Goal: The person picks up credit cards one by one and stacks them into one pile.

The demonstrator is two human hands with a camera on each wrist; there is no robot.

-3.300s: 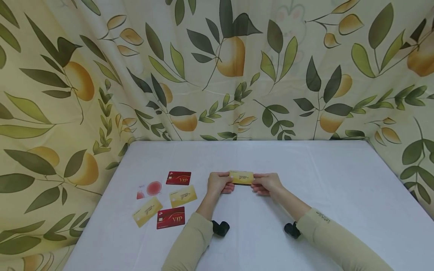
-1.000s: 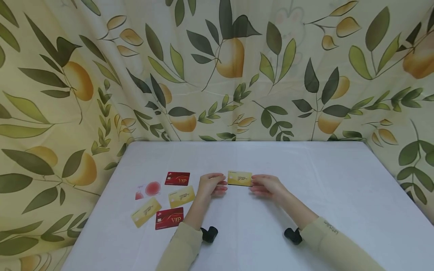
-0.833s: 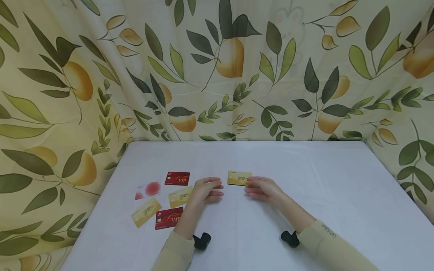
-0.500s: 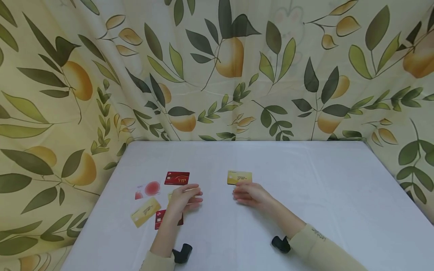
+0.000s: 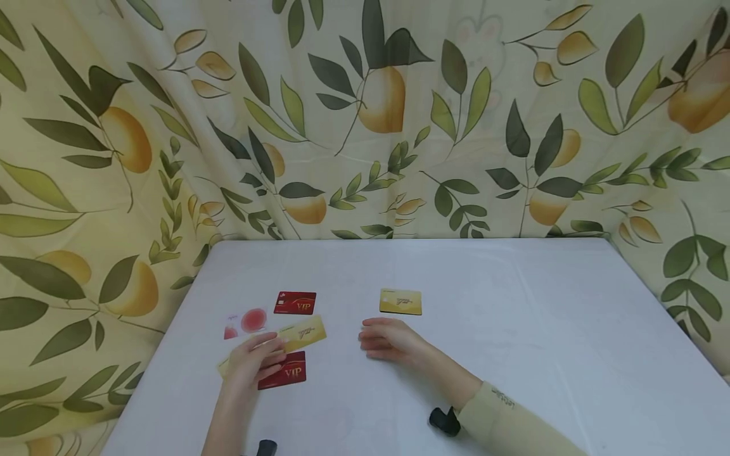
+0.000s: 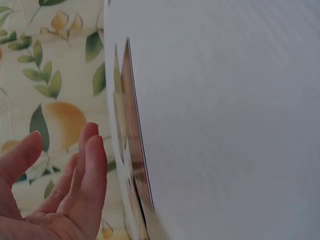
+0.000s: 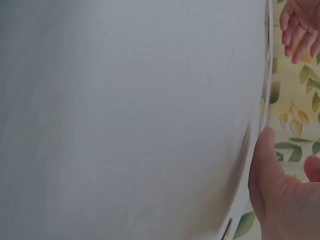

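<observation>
My left hand (image 5: 251,362) hovers over the scattered cards at left, fingers loosely extended and holding nothing. It mostly covers a gold card (image 5: 222,368) and overlaps the near red VIP card (image 5: 293,370). In the left wrist view its thumb and fingers (image 6: 92,175) stand apart, nothing between them. A second gold card (image 5: 305,332) lies just beyond its fingertips. My right hand (image 5: 393,341), relaxed and without any object, is over the table's middle, a little nearer than a gold card (image 5: 401,302) with a dark edge beneath it.
Farther back at left lie another red VIP card (image 5: 294,303) and a pale card with pink circles (image 5: 253,320). All rest on a white-covered table (image 5: 513,304). A fruit-and-leaf patterned curtain (image 5: 365,190) hangs behind and to the sides.
Both hands gripped the middle gold card's ends, then let go. The left hand has moved left and nearer, over the scattered cards; the right has drawn back and left. The card stays on the table.
</observation>
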